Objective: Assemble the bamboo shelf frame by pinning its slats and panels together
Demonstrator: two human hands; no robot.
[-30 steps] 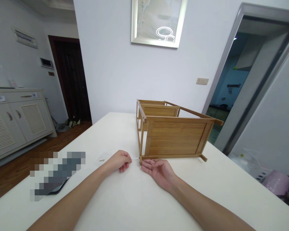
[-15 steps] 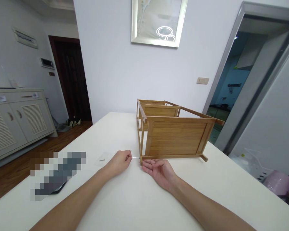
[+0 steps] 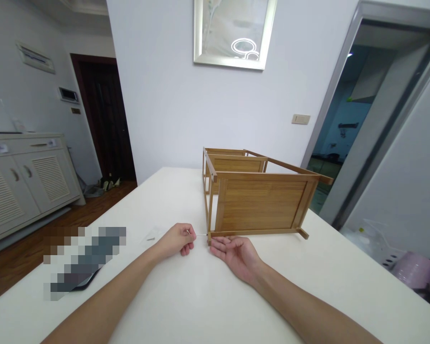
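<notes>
A bamboo shelf frame (image 3: pixel 261 203) lies on its side on the white table (image 3: pixel 208 296). My left hand (image 3: pixel 175 240) is pinched on a thin metal tool (image 3: pixel 201 234), whose tip meets the frame's near left corner post. My right hand (image 3: pixel 236 253) lies palm up on the table with fingers loosely spread, its fingertips touching the bottom rail at that same corner.
A small clear bag with hardware (image 3: pixel 152 236) lies left of my left hand. A blurred dark object (image 3: pixel 82 260) sits near the table's left edge. A white cabinet (image 3: pixel 21 181) stands at the left, a doorway (image 3: pixel 347 129) at the right, and a plastic basket (image 3: pixel 376 246) beside the table.
My left hand has rolled slightly on the thin tool, with its fingers shifting. The right hand and the frame stay where they were.
</notes>
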